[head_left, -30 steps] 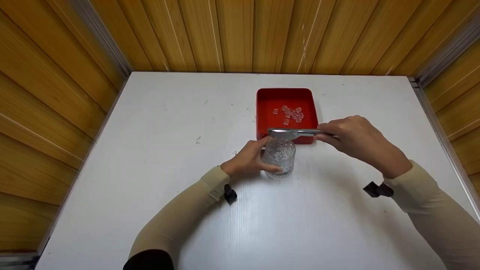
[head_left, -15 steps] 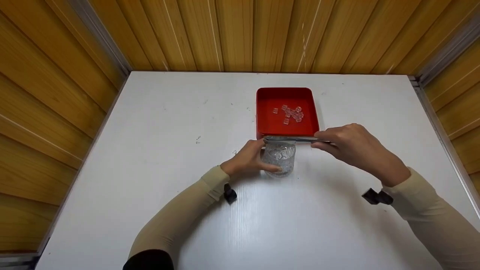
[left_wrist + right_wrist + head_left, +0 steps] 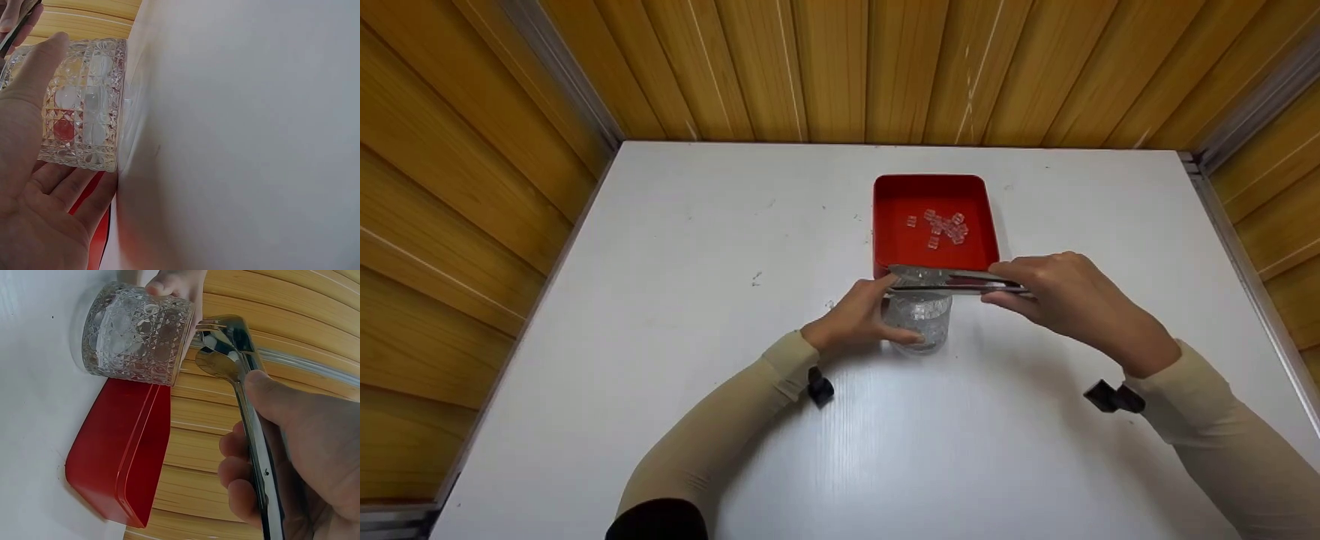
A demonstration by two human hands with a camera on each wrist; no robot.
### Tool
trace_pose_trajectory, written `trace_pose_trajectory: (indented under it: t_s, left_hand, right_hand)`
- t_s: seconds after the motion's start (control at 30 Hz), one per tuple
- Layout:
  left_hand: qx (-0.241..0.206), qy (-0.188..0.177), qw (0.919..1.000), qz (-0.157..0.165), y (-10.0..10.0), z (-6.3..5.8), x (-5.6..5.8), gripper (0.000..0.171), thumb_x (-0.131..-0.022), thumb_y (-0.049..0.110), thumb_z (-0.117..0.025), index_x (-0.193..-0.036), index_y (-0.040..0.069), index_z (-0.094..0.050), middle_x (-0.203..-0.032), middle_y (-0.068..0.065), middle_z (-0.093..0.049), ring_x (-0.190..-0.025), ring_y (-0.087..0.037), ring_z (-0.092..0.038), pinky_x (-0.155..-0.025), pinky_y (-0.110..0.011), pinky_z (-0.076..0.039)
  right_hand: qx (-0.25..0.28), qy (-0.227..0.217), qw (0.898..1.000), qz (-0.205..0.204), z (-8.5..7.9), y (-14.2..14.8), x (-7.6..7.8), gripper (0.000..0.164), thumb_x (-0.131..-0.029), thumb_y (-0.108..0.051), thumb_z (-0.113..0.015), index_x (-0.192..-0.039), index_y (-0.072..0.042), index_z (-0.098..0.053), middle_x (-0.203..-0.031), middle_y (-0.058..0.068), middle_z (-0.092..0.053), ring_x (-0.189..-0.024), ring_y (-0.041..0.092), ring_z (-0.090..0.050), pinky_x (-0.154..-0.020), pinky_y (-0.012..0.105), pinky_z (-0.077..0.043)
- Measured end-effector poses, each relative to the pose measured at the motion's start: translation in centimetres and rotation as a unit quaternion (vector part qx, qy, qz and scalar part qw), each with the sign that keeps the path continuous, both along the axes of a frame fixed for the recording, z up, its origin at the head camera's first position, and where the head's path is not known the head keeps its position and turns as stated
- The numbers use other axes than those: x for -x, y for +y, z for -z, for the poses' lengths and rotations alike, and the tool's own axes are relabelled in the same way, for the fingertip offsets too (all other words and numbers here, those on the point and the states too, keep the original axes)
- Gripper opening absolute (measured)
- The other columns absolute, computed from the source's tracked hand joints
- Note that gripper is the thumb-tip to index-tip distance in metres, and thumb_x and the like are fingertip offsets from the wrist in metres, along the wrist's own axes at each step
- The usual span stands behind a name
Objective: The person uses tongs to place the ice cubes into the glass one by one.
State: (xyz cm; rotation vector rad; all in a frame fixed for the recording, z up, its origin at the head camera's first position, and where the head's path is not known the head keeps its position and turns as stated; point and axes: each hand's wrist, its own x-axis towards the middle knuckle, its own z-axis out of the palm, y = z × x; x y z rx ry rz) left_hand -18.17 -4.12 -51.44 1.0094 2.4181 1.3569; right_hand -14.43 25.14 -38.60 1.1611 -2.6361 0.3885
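A clear glass tumbler [image 3: 924, 324] with a cut pattern stands on the white table. My left hand [image 3: 851, 319] holds it from the side, thumb in front and fingers behind, as the left wrist view also shows. My right hand [image 3: 1072, 304] grips metal serving tongs [image 3: 260, 461], one arm ending in a fork shape and the other in a spoon shape. The tong ends are spread apart over the tumbler's mouth. Several small clear cubes [image 3: 949, 226] lie in the red square tray [image 3: 896, 247] just behind the tumbler.
The white table [image 3: 720, 247] extends on both sides of the tray. Wood-patterned panels [image 3: 832, 71] rise behind it and at the sides. Small dark marks [image 3: 756, 280] dot the tabletop left of the tumbler.
My right hand has moved the tongs slightly down and toward me over the tumbler, and their arms have spread apart. My left hand and the tumbler have stayed in place.
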Motion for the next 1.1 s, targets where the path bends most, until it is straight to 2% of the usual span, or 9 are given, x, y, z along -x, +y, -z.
trace_pose_trajectory:
  t_s: [0.17,0.33,0.5,0.67,0.9,1.1]
  left_hand:
    - [0.003,0.013,0.9999,0.0,0.0,0.0,0.1,0.083,-0.075,0.039,-0.093,-0.143,0.013,-0.053,-0.124,0.002,-0.071,-0.11,-0.007,-0.063,-0.099,-0.023,-0.048]
    - [-0.006,0.006,1.0,0.001,0.0,0.1,0.1,0.09,-0.074,0.038,-0.094,-0.148,0.013,-0.049,-0.126,0.001,-0.07,-0.113,-0.007,-0.063,-0.101,-0.023,-0.048]
    - [-0.015,-0.005,0.9999,0.003,0.0,0.1,0.0,0.086,-0.075,0.036,-0.094,-0.146,0.011,-0.051,-0.129,-0.001,-0.069,-0.116,-0.009,-0.063,-0.102,-0.022,-0.047]
    - [-0.011,-0.005,0.9999,0.0,0.0,0.0,0.0,0.082,-0.075,0.036,-0.094,-0.142,0.01,-0.053,-0.127,-0.002,-0.07,-0.114,-0.009,-0.064,-0.1,-0.021,-0.049]
    - [0.003,0.028,0.9996,0.0,0.0,0.0,0.1,0.088,-0.074,0.033,-0.094,-0.146,0.007,-0.05,-0.131,-0.007,-0.068,-0.118,-0.014,-0.062,-0.103,-0.025,-0.047]
    - [-0.006,0.024,0.9997,0.007,0.1,0.2,0.2,0.087,-0.076,0.033,-0.093,-0.148,0.011,-0.05,-0.132,-0.004,-0.067,-0.118,-0.011,-0.061,-0.104,-0.024,-0.046]
  right_hand:
    - [0.0,-0.011,1.0,0.009,-0.1,0.1,0.1,0.031,-0.083,-0.019,-0.088,-0.109,-0.006,-0.077,-0.09,0.006,-0.077,-0.064,0.014,-0.066,-0.056,0.032,-0.055]
    - [0.003,-0.017,1.0,0.018,-0.2,0.2,0.3,0.031,-0.083,-0.019,-0.088,-0.11,-0.007,-0.077,-0.092,0.007,-0.078,-0.067,0.016,-0.069,-0.058,0.034,-0.057]
    - [0.005,-0.022,0.999,0.025,-0.3,0.4,0.8,0.035,-0.083,-0.017,-0.088,-0.114,-0.007,-0.077,-0.095,0.008,-0.078,-0.07,0.018,-0.071,-0.06,0.037,-0.059]
    - [0.009,-0.015,1.0,0.022,-0.3,0.8,1.5,0.034,-0.082,-0.016,-0.089,-0.113,-0.008,-0.077,-0.093,0.006,-0.078,-0.068,0.015,-0.069,-0.06,0.036,-0.058]
    - [0.009,-0.002,1.0,0.016,-0.1,1.2,3.0,0.026,-0.082,-0.014,-0.088,-0.104,-0.005,-0.077,-0.088,0.007,-0.077,-0.063,0.014,-0.066,-0.055,0.035,-0.054]
    - [-0.014,-0.005,0.999,0.031,0.0,1.4,3.8,0.026,-0.084,-0.017,-0.087,-0.104,-0.004,-0.075,-0.087,0.006,-0.077,-0.06,0.012,-0.061,-0.057,0.036,-0.052]
